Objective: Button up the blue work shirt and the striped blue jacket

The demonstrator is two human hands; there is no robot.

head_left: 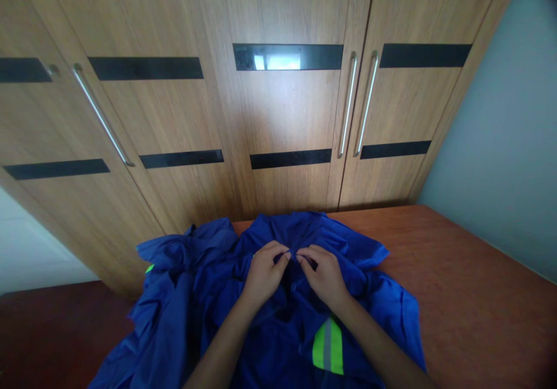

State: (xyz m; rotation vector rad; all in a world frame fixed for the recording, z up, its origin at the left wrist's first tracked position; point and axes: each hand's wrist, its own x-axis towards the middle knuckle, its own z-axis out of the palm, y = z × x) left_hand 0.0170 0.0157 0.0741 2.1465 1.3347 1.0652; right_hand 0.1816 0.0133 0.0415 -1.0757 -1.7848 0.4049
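A blue work garment (pixel 270 342) with a neon-yellow and grey reflective patch (pixel 328 347) lies spread and rumpled on a reddish-brown wooden surface. Near its far part, my left hand (pixel 266 267) pinches a bit of the blue cloth between thumb and fingers. Just to the right, my right hand (pixel 322 270) pinches the cloth in the same way, its fingertips close to those of the left. Whatever small detail of the cloth lies between the fingertips is too small to make out. Folds of bunched blue fabric (pixel 174 284) pile up at the left.
Behind the garment stands a wooden wardrobe (pixel 287 111) with dark inlaid strips and long metal handles (pixel 348 105). The reddish-brown surface (pixel 470 296) extends to the right, up to a pale blue-grey wall (pixel 505 145). A white wall section (pixel 35 244) shows at the left.
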